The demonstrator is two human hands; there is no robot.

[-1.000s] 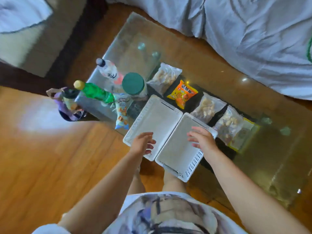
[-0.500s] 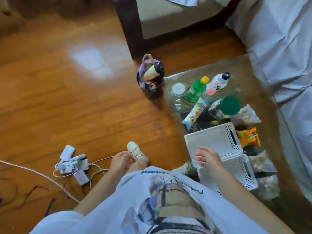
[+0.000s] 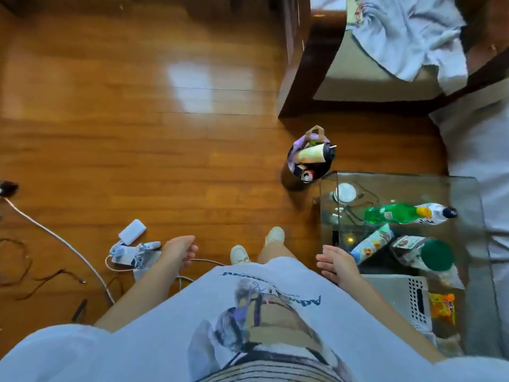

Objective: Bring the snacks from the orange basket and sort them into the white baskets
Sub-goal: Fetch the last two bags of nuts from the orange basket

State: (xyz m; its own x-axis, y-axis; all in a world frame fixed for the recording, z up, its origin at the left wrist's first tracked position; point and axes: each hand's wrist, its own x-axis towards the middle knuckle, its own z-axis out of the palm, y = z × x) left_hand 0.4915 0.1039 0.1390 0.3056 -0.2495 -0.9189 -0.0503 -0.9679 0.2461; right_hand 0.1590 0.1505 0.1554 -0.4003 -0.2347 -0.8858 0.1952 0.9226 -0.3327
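My left hand (image 3: 178, 250) hangs by my side over the wooden floor, fingers loosely curled and holding nothing. My right hand (image 3: 337, 264) is open and empty, just left of the glass table (image 3: 465, 188). One white basket (image 3: 399, 296) shows at the table's near edge, partly hidden by my arm. An orange snack packet (image 3: 442, 307) lies to its right. A blue and orange snack packet (image 3: 371, 242) lies near my right hand. No orange basket is in view.
A dark bin (image 3: 309, 161) full of rubbish stands on the floor beside the table corner. A green bottle (image 3: 391, 213), a white bottle (image 3: 435, 213) and a green-lidded jar (image 3: 436, 255) stand on the table. Chargers and cables (image 3: 129, 248) lie on the floor at left. A dark wooden armchair (image 3: 358, 73) stands behind.
Both hands have left the white baskets. My view has swung left, away from the table, onto the floor; the table now sits at the right edge.
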